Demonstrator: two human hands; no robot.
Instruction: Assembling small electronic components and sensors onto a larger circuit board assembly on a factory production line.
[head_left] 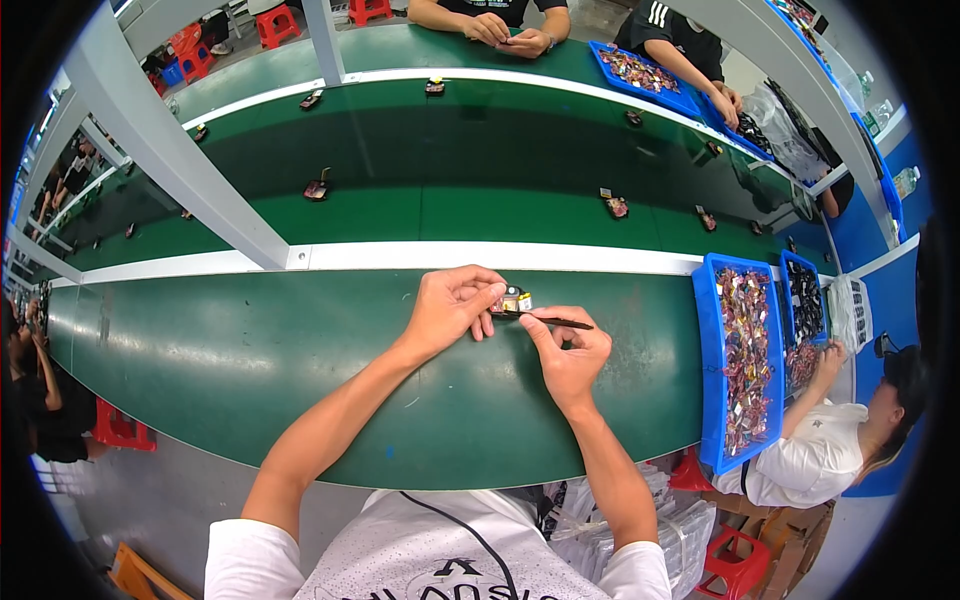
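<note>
Above the middle of the green bench, my left hand (452,306) pinches a small black-cased electronic assembly (516,300) between thumb and fingers. Pale, yellow and reddish parts show inside its case. My right hand (572,358) is closed around a thin dark tool (566,323), probably tweezers. The tool's tip meets the near edge of the assembly, just beside my left fingertips. Whether the tip grips any part is too small to tell.
A blue tray (712,370) full of small wired parts stands at the right, beside a smaller blue tray (803,300) of black pieces. Beyond a white rail (480,257), similar assemblies lie scattered on a green conveyor belt (440,150). A co-worker (810,450) sits at the right; others work across the belt.
</note>
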